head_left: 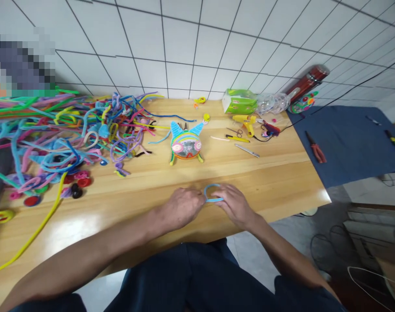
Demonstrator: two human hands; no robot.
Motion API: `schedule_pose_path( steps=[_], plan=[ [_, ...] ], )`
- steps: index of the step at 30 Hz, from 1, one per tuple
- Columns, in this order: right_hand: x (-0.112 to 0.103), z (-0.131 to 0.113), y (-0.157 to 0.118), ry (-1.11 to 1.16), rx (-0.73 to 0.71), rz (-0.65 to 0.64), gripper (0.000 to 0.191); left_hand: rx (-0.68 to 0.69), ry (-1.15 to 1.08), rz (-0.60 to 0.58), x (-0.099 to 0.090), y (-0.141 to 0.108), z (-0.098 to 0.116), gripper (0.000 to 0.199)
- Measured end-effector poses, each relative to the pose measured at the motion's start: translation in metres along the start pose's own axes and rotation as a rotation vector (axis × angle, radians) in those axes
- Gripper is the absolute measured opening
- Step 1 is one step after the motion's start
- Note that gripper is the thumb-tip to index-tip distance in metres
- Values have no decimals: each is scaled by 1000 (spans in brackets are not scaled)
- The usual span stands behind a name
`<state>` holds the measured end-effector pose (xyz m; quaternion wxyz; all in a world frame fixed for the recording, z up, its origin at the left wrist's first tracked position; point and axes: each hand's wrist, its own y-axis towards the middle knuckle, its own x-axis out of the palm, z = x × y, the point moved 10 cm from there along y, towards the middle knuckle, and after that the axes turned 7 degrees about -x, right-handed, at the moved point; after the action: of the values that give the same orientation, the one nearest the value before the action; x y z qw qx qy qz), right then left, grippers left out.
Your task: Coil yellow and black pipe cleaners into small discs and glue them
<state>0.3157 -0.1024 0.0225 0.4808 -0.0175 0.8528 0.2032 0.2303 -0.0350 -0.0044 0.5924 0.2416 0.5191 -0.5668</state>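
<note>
A light-blue pipe cleaner (212, 200), bent into a loop, spans the gap between my two hands near the table's front edge. My left hand (187, 206) is closed, its fingers pinching one side of the loop. On the other side, my right hand (234, 203) grips the loop between thumb and fingers. Beyond them stands a small pipe-cleaner figure (186, 145) with blue ears, pink round eyes and short green-and-yellow legs. The fingertips of my left hand are partly hidden from view.
A tangled heap of coloured pipe cleaners (64, 130) covers the table's left. At the back right lie a yellow glue gun (246, 123), scissors (238, 132), a yellow cutter (238, 138) and a green tissue pack (239, 102). Pliers (316, 147) rest on a dark cloth (347, 143).
</note>
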Motion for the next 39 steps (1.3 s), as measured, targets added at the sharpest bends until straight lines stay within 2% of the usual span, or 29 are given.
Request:
schedule_pose_path(
  steps=[1,4,9,13,16,20,25,28,31,33,35,37,39],
  plan=[
    [-4,3,-3,60,29,-5,22,7,-3,16,-1,-4,-2,28],
    [-22,22,-19,121,116,-78,26,44,0,82,-3,-15,-10,29],
    [-49,78,-50,-76,300,-168,38,80,2,182,4,-18,-16,25],
    [-75,122,-74,-149,353,-53,45,0,-66,199,7,-14,-20,27],
    [-100,154,-93,-180,395,87,39,-71,-129,190,7,-23,-33,27],
    [-125,181,-109,-330,434,289,23,-157,-189,198,7,-50,-69,28],
    [-115,198,-107,-377,462,352,19,-338,-170,318,-4,-91,-135,30],
    [-123,210,-107,-429,481,491,22,-486,-89,410,-19,-110,-172,33],
    [-124,213,-93,-471,459,472,30,-637,-15,559,-44,-123,-202,35],
    [-124,202,-80,-511,442,460,39,-734,39,607,-57,-125,-219,35],
    [-123,178,-66,-533,411,499,37,-803,80,593,-64,-120,-232,33],
    [-104,154,-45,-480,364,409,27,-842,88,547,-65,-113,-243,30],
    [-84,125,-26,-415,305,373,20,-866,52,501,-62,-108,-253,27]
  ],
)
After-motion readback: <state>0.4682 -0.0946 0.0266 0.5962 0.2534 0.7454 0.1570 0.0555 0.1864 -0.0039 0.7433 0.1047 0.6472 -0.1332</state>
